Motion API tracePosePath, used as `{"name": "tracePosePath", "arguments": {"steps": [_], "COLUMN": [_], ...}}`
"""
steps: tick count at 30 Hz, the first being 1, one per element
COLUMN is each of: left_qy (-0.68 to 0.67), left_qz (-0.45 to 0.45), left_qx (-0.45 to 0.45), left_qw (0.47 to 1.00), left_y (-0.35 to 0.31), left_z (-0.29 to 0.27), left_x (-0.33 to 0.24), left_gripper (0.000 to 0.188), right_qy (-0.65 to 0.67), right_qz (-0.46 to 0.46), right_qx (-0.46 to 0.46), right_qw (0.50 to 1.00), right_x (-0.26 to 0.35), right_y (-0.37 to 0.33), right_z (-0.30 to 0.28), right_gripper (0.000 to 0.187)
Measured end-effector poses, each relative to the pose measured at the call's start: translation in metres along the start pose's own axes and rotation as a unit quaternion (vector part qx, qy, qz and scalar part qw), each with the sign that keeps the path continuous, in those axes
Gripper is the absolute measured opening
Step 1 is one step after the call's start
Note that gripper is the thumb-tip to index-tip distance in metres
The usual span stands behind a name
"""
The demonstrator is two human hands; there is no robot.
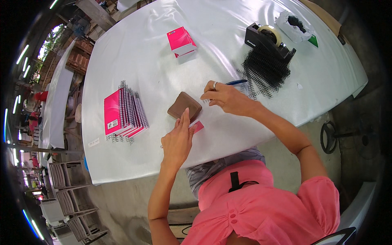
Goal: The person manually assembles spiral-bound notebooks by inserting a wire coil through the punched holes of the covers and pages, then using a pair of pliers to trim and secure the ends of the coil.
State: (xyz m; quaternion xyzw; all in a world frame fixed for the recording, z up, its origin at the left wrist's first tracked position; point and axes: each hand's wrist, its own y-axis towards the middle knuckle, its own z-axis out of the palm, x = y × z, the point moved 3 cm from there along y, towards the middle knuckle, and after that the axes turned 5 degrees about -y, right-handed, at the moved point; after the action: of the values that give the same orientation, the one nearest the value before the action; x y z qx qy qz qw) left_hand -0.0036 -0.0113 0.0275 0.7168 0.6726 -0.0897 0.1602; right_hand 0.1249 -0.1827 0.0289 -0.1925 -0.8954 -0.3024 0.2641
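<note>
My left hand [178, 141] lies with its fingers stretched out over a small pink sheet or notebook [198, 127], most of which it hides. Its fingertips reach the near edge of a brown block [184, 107] with rounded corners. To the right of the block, my right hand [230, 98], with a ring on one finger, is held with its fingertips bent together. A short bit of dark wire coil [206, 101] shows at those fingertips. Just beyond that hand lies a blue pen-like tool [237, 82].
Pink spiral notebooks [125, 112] are stacked at left. A pink-covered stack [181, 42] sits farther back. At right are a pile of black wire coils [267, 69], a black tape dispenser [269, 41] and a white bag [293, 27]. The table's near edge [220, 154] runs before me.
</note>
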Motion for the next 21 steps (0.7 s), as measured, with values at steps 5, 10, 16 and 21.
{"name": "tracePosePath", "arguments": {"steps": [5, 10, 16, 21], "left_qy": [0.004, -0.01, 0.011, -0.002], "left_qz": [0.021, 0.024, -0.017, 0.007], "left_qx": [-0.022, -0.024, -0.002, -0.008], "left_qw": [1.0, 0.999, 1.0, 1.0], "left_y": [0.0, 0.001, -0.001, 0.0], "left_z": [0.0, 0.002, 0.002, 0.002], "left_x": [-0.002, -0.001, 0.006, 0.002], "left_gripper": [0.058, 0.057, 0.059, 0.062], "right_qy": [-0.067, 0.009, -0.409, -0.253], "right_qz": [-0.048, 0.11, 0.002, 0.269], "right_qx": [-0.085, -0.115, -0.233, 0.115], "right_qw": [0.993, 0.987, 0.882, 0.922], "right_x": [-0.039, -0.076, -0.042, -0.011], "right_y": [-0.008, 0.002, 0.023, -0.005], "right_z": [0.011, -0.018, -0.037, 0.049], "right_gripper": [0.033, 0.027, 0.017, 0.019]}}
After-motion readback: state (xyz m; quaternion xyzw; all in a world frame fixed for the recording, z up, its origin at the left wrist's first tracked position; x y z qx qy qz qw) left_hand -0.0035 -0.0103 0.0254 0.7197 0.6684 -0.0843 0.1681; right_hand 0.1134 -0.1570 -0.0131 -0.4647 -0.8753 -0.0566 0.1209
